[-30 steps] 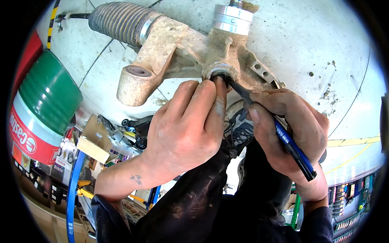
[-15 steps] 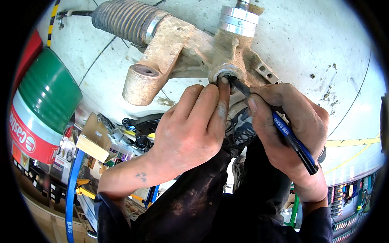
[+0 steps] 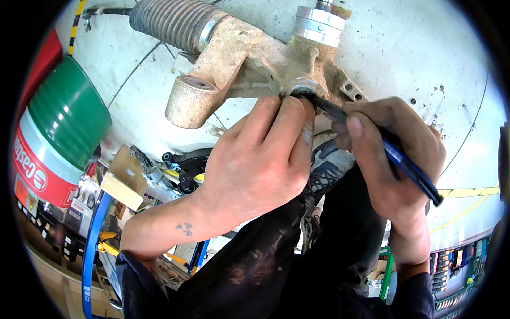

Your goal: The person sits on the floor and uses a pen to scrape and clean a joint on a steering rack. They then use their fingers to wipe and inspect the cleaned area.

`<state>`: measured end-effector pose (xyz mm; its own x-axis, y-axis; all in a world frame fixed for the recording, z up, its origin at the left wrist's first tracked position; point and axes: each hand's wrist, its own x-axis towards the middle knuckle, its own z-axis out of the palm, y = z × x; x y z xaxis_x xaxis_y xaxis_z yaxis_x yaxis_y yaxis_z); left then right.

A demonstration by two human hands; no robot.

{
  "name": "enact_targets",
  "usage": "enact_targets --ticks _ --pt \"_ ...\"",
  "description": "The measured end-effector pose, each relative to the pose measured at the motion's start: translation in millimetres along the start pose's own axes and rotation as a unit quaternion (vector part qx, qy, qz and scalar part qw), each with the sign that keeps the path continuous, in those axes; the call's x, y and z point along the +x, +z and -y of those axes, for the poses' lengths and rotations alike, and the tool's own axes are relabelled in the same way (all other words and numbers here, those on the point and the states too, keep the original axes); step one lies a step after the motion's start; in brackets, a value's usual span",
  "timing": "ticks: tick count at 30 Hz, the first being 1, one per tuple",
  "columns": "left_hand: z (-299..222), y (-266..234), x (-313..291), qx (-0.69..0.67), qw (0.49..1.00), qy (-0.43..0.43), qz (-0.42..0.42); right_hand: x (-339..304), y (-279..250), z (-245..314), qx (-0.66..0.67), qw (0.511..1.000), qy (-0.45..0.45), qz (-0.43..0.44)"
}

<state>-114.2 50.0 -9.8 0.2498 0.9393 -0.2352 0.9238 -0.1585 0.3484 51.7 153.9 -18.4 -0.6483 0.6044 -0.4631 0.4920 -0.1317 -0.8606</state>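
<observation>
A dirty metal steering rack housing (image 3: 228,45) with a ribbed rubber boot (image 3: 172,25) lies across the top of the head view. My left hand (image 3: 255,165) has its fingers curled and pressed together at the round opening (image 3: 304,89) in the housing's near side. Its fingertips touch the rim, and what they pinch, if anything, is hidden. With my right hand (image 3: 398,154) I grip a slim blue-and-black hand tool (image 3: 406,167). The tool's dark, blade-like tip reaches into the opening beside my left fingertips.
A silver ring collar (image 3: 319,25) sits on the housing's upper branch. My shoe (image 3: 328,165) is just below the opening. A green, white and red drum (image 3: 69,117) stands at left, near an open cardboard box (image 3: 126,175) and a blue metal frame (image 3: 94,250). Shelving lines the lower right.
The housing and both hands appear slightly farther right. My right hand has turned the tool, so its rear end now points farther right and is higher. The tip stays at the opening.
</observation>
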Motion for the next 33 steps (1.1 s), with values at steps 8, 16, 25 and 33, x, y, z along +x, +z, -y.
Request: enact_targets --ticks 8,16,25,33 --pt "-9.0 -6.7 -6.8 -0.021 0.998 -0.035 0.046 7.3 -3.8 4.2 0.028 0.998 0.043 0.036" --pt "-3.6 -0.7 -13.6 -0.006 0.999 -0.016 0.035 7.1 -8.8 4.2 0.02 0.997 0.058 0.054" --pt "-3.5 -2.0 -11.6 -0.009 0.999 -0.019 0.045 12.5 -5.7 1.6 0.02 0.997 0.023 0.066" --pt "-8.9 -6.0 -9.6 -0.076 0.994 -0.066 0.05 8.7 -8.3 1.7 0.026 0.997 0.046 0.062"
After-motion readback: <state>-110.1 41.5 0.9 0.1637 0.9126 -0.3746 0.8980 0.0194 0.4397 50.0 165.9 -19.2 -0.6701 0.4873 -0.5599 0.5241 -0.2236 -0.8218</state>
